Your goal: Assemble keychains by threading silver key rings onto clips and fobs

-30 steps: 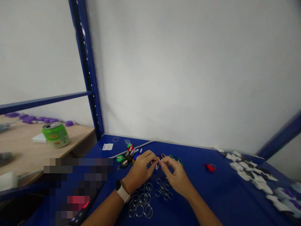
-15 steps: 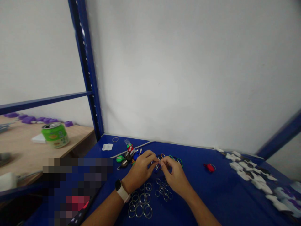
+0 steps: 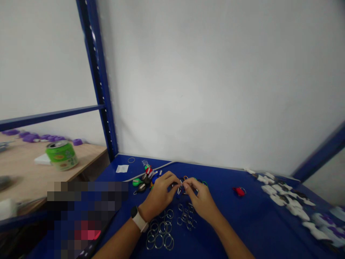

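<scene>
My left hand [image 3: 160, 196] and my right hand [image 3: 201, 199] meet above the blue shelf top, their fingertips pinching a small silver metal piece [image 3: 181, 185]. A white smartwatch [image 3: 139, 219] sits on my left wrist. Below my hands lie two loose piles of steel split rings [image 3: 160, 232] [image 3: 187, 217]. Thin coloured loops [image 3: 195, 181] lie just beyond my right hand. Left of my left hand is a heap of keychain fobs [image 3: 144, 181], green, red, black and blue, partly hidden by my fingers.
A red keychain [image 3: 239, 191] lies to the right, and a row of white tags [image 3: 285, 201] runs along the right side. Blue steel uprights [image 3: 98, 82] frame the shelf. On a wooden table [image 3: 24, 162] at left stand a green can [image 3: 61, 155] and purple pieces [image 3: 51, 138].
The whole view has drifted slightly, with the can and shelf upright shifting left. My fingertips stay together on the small metal piece.
</scene>
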Available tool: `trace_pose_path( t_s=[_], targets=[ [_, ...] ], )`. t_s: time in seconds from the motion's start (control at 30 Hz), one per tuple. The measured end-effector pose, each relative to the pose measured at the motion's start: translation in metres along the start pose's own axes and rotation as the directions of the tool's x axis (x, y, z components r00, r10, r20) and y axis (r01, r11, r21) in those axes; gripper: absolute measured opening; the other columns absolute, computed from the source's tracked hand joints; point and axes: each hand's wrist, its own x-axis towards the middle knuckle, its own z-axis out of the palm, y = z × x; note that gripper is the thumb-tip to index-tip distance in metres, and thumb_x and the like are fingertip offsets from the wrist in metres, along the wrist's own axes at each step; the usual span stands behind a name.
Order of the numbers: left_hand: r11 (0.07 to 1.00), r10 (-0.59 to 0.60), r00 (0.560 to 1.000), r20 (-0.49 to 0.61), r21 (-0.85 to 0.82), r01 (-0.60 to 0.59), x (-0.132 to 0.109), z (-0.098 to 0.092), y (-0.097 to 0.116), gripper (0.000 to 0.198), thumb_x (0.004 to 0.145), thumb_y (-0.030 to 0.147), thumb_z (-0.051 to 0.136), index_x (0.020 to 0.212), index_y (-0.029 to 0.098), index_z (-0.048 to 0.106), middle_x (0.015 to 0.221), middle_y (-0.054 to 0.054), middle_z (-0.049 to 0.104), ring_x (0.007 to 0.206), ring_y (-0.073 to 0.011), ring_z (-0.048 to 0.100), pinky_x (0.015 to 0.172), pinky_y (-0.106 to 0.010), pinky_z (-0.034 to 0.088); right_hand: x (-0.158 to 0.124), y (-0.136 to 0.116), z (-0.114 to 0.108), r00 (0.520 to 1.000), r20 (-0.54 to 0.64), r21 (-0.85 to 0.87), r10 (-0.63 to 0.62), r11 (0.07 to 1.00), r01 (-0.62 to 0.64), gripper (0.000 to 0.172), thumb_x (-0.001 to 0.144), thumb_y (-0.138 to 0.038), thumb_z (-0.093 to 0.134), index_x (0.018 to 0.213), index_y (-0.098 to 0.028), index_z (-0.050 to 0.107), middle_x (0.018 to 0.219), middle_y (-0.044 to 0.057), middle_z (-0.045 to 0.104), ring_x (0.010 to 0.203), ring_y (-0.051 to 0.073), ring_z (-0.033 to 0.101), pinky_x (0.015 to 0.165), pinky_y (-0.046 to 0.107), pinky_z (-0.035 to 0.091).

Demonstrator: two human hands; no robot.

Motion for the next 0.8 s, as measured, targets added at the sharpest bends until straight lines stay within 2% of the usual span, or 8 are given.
trace_pose_path(
  t_s=[0.1, 0.17, 0.4, 0.63, 0.8],
  targets=[
    [0.997, -0.037, 0.999, -0.034, -0.072, 0.034, 0.0026, -0.0007, 0.0021, 0.009, 0.089, 0.010, 0.064, 0.087, 0.018, 0.067, 0.086, -0.002, 0.069, 0.082, -0.0156, 0.064, 0.079, -0.026, 0.048, -0.0001, 0.0022, 0.0007, 1.000, -0.022, 0.032, 0.000, 1.000, 0.001, 0.024, 0.095, -0.035, 0.052, 0.103, -0.018, 0.066, 0.084, 0.005, 0.069, 0.072, 0.018, 0.062, 0.070, 0.029, 0.047],
    [0.992, -0.069, 0.997, -0.038, -0.109, 0.065, 0.0030, -0.0008, 0.0036, 0.008, 0.087, 0.010, 0.066, 0.085, 0.018, 0.068, 0.085, -0.002, 0.071, 0.081, -0.0158, 0.066, 0.078, -0.026, 0.049, -0.0005, 0.0027, 0.0017, 0.999, -0.025, 0.019, -0.028, 0.999, 0.029, 0.023, 0.094, -0.033, 0.054, 0.106, -0.018, 0.067, 0.089, 0.006, 0.070, 0.074, 0.018, 0.063, 0.074, 0.030, 0.048],
    [0.975, -0.146, 0.989, 0.013, -0.169, 0.146, 0.0040, -0.0012, 0.0078, 0.007, 0.083, 0.011, 0.070, 0.082, 0.017, 0.071, 0.082, -0.003, 0.074, 0.079, -0.0166, 0.068, 0.076, -0.026, 0.050, -0.0021, -0.0011, 0.0002, 0.996, -0.001, -0.050, -0.088, 0.995, 0.088, 0.018, 0.095, -0.028, 0.050, 0.088, -0.019, 0.064, 0.075, 0.001, 0.063, 0.067, 0.016, 0.057, 0.067, 0.028, 0.043],
    [0.973, -0.149, 0.989, 0.021, -0.173, 0.150, 0.0060, -0.0013, 0.0075, 0.008, 0.081, 0.010, 0.070, 0.081, 0.017, 0.071, 0.081, -0.003, 0.074, 0.078, -0.0174, 0.068, 0.075, -0.028, 0.051, -0.0022, -0.0035, -0.0014, 0.997, 0.053, -0.093, -0.050, 0.994, 0.055, 0.019, 0.096, -0.027, 0.046, 0.084, -0.019, 0.059, 0.070, 0.000, 0.058, 0.064, 0.016, 0.054, 0.062, 0.026, 0.040],
    [0.981, -0.140, 0.990, 0.021, -0.130, 0.141, 0.0051, 0.0004, 0.0054, 0.010, 0.081, 0.007, 0.069, 0.082, 0.017, 0.071, 0.082, -0.003, 0.073, 0.078, -0.0171, 0.067, 0.076, -0.028, 0.051, -0.0009, -0.0013, -0.0008, 1.000, 0.012, -0.160, -0.008, 0.987, 0.009, 0.020, 0.094, -0.026, 0.047, 0.079, -0.019, 0.059, 0.067, 0.001, 0.059, 0.063, 0.017, 0.054, 0.062, 0.027, 0.039]
  ],
)
